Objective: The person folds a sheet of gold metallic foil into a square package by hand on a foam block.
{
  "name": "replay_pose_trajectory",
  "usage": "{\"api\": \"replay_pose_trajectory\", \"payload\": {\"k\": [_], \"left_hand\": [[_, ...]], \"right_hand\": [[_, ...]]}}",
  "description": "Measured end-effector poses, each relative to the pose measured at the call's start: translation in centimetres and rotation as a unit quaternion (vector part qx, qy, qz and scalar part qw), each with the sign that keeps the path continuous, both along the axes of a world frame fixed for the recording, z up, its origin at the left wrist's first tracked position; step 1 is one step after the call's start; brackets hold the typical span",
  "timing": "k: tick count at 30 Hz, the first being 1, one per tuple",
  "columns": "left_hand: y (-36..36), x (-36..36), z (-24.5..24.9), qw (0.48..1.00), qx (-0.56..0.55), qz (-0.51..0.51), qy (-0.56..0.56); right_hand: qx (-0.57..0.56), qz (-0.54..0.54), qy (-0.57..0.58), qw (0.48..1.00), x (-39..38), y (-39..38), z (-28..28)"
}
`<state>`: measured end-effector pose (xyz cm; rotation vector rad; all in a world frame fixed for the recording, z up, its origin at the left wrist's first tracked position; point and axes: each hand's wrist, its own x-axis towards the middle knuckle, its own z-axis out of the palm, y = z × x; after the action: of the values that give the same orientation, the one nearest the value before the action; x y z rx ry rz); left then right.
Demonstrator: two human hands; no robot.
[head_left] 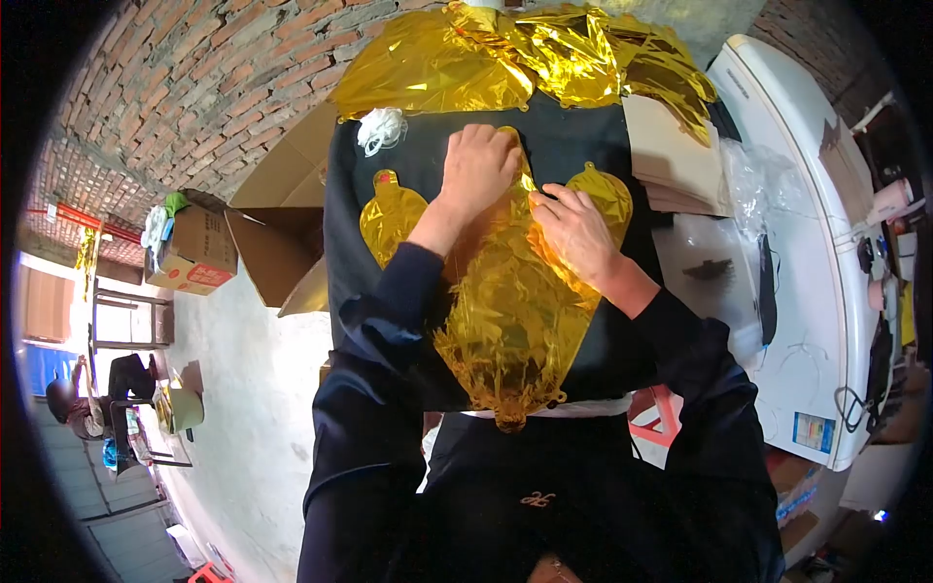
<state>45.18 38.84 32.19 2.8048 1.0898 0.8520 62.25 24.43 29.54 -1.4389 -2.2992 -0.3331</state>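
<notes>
A flat gold foil balloon (510, 321) lies on a black-covered table (573, 146) in front of me. My left hand (478, 167) presses down on its upper middle part with fingers curled. My right hand (573, 230) rests beside it, fingers spread flat on the foil near the right lobe (604, 189). The left lobe (389, 219) of the balloon sticks out uncovered. Both dark sleeves reach over the foil's lower part.
A heap of crumpled gold foil balloons (525, 58) sits at the table's far end. A white string bundle (381, 128) lies at far left. Cardboard boxes (277, 253) stand left, a white appliance (797, 243) and clear plastic bags (753, 180) right. Brick wall behind.
</notes>
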Motion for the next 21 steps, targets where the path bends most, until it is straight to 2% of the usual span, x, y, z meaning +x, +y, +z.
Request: {"api": "replay_pose_trajectory", "payload": {"k": [1,4,9,15,21], "left_hand": [[1.0,0.5,-0.4,0.999,0.039,0.010,-0.016],[2.9,1.6,-1.1,0.997,0.042,0.054,-0.022],[4.4,2.7,0.3,0.990,-0.071,0.102,0.069],[4.2,3.3,2.7,0.956,-0.236,0.080,0.156],[4.5,2.8,1.0,0.978,-0.155,0.040,0.136]], "right_hand": [[0.001,0.002,0.002,1.000,0.0,0.0,0.1],[0.006,0.007,0.009,1.000,0.1,-0.1,0.2],[0.007,0.008,0.014,1.000,0.2,-0.2,0.1],[0.006,0.006,0.016,1.000,0.0,-0.2,0.0],[0.015,0.006,0.018,1.000,0.0,-0.2,0.1]]}}
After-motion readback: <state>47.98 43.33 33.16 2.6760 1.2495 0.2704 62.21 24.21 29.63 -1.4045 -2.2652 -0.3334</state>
